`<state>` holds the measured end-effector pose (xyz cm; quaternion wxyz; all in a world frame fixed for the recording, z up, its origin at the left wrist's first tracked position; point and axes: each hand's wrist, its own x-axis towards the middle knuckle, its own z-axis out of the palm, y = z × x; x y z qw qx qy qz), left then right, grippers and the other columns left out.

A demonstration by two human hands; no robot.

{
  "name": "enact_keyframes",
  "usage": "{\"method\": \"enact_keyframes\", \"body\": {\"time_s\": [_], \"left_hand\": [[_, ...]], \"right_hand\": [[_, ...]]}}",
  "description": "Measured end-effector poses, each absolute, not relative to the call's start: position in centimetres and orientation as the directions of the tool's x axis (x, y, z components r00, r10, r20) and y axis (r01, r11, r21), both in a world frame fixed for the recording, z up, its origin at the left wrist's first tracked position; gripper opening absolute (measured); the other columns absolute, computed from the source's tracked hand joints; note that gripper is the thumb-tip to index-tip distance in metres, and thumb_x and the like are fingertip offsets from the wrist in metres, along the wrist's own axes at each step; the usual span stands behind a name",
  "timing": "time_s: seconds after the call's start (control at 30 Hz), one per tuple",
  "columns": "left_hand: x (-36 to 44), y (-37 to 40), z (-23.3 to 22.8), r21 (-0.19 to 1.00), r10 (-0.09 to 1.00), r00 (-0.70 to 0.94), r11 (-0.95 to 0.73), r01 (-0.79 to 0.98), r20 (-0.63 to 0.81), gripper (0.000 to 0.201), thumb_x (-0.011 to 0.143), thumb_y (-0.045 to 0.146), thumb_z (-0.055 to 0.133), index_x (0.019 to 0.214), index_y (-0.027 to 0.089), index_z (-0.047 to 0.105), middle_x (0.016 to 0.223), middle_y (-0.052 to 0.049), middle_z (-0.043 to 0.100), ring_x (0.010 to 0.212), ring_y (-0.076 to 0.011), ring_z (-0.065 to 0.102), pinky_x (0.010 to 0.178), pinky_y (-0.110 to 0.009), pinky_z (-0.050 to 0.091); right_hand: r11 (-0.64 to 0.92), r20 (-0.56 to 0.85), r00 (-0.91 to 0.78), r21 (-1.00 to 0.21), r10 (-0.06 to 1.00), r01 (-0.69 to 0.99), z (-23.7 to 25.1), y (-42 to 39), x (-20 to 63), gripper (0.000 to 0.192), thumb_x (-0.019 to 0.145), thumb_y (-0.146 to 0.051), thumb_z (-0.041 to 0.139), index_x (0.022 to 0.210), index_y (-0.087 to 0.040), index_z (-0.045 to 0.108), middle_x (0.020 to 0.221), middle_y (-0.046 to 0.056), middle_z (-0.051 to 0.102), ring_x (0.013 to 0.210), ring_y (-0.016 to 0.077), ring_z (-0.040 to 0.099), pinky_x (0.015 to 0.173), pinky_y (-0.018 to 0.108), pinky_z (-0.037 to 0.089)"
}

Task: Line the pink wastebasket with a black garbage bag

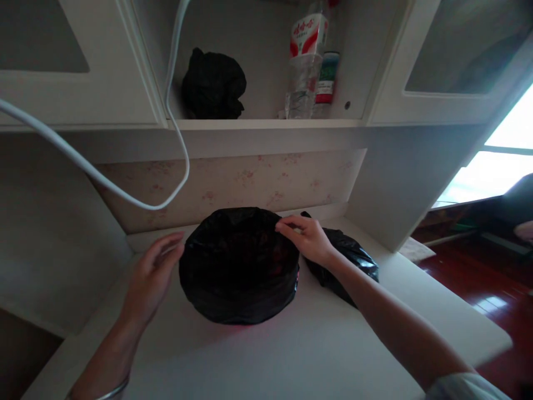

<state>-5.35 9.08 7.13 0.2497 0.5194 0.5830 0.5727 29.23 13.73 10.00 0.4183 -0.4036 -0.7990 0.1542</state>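
Note:
A black garbage bag [239, 300] lines a round bin on the white desk, spread wide and folded over the rim. Only slivers of pinkish red at the lower edge and right side show of the bin [297, 279]. My right hand [306, 236] pinches the bag's edge at the right of the rim between thumb and fingers. On the opposite side my left hand [156, 272] has its fingers stretched toward the rim, thumb apart from them, with the fingertips at the bag's left edge. The inside of the bin is dark.
Another black plastic bag [352, 255] lies behind my right forearm. Overhead, a shelf [266, 124] carries a crumpled black bag [214, 83], a clear bottle [306, 66] and a can [327, 78]. A white cable [112, 191] hangs in front. A person's hand [524, 230] shows far right.

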Motion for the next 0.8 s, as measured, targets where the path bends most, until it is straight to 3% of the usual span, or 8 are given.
{"method": "enact_keyframes", "body": {"time_s": [0.1, 0.2, 0.37, 0.47, 0.63, 0.8], "left_hand": [[-5.1, 11.9, 7.5, 0.976, 0.938, -0.306, -0.108, 0.190, 0.163, 0.056, 0.081, 0.052, 0.076, 0.129, 0.025, 0.068, 0.144, -0.012, 0.067, 0.138, -0.0320, 0.059, 0.118, -0.046, 0.045], [-4.3, 12.7, 7.3, 0.988, 0.972, -0.215, -0.064, 0.141, 0.093, 0.061, 0.079, 0.042, 0.079, 0.136, 0.027, 0.065, 0.154, -0.011, 0.059, 0.141, -0.0311, 0.057, 0.115, -0.042, 0.049], [-3.3, 11.4, 7.3, 0.994, 0.989, -0.143, -0.032, 0.102, 0.047, 0.077, 0.068, 0.020, 0.072, 0.144, 0.025, 0.058, 0.163, -0.008, 0.051, 0.150, -0.0279, 0.047, 0.124, -0.038, 0.038], [-3.2, 10.7, 7.6, 0.996, 0.993, -0.113, -0.006, 0.092, 0.017, 0.080, 0.065, 0.015, 0.068, 0.144, 0.025, 0.058, 0.163, -0.007, 0.050, 0.150, -0.0267, 0.048, 0.123, -0.036, 0.039], [-3.0, 9.8, 7.5, 0.996, 0.994, -0.108, 0.024, 0.084, -0.015, 0.077, 0.068, 0.018, 0.070, 0.143, 0.024, 0.059, 0.153, -0.008, 0.061, 0.140, -0.0289, 0.058, 0.117, -0.040, 0.047], [-2.9, 8.6, 6.5, 0.996, 0.987, -0.158, 0.002, 0.086, 0.012, 0.073, 0.076, 0.038, 0.073, 0.146, 0.023, 0.056, 0.143, -0.010, 0.068, 0.135, -0.0300, 0.062, 0.117, -0.044, 0.046]], "right_hand": [[0.608, 0.412, -0.448, -0.575, 0.794, 0.547, 11.7, 16.2, 27.2, 0.040, 0.104, -0.048, 0.049, 0.106, -0.019, 0.076, 0.092, 0.006, 0.079, 0.082, 0.0196, 0.072, 0.076, 0.031, 0.053], [0.664, 0.239, -0.655, -0.520, 0.717, 0.537, 13.3, 18.2, 23.8, 0.024, 0.098, -0.038, 0.063, 0.104, -0.022, 0.080, 0.098, 0.003, 0.081, 0.090, 0.0193, 0.073, 0.084, 0.030, 0.051], [0.693, -0.005, -0.780, -0.456, 0.626, 0.559, 13.1, 21.8, 19.3, 0.021, 0.094, -0.027, 0.072, 0.112, -0.018, 0.077, 0.111, 0.005, 0.079, 0.100, 0.0214, 0.073, 0.095, 0.037, 0.054], [0.657, -0.064, -0.742, -0.418, 0.668, 0.627, 12.2, 23.8, 18.9, 0.026, 0.099, -0.034, 0.069, 0.117, -0.016, 0.071, 0.118, 0.008, 0.074, 0.106, 0.0228, 0.071, 0.099, 0.047, 0.056], [0.630, -0.078, -0.711, -0.404, 0.699, 0.663, 12.3, 24.0, 19.9, 0.026, 0.100, -0.034, 0.067, 0.120, -0.016, 0.069, 0.126, 0.009, 0.071, 0.113, 0.0241, 0.069, 0.102, 0.049, 0.055], [0.656, -0.082, -0.752, -0.432, 0.654, 0.618, 14.0, 20.6, 21.2, 0.034, 0.106, -0.031, 0.052, 0.130, -0.015, 0.069, 0.116, 0.009, 0.077, 0.104, 0.0195, 0.072, 0.094, 0.032, 0.053]]}}
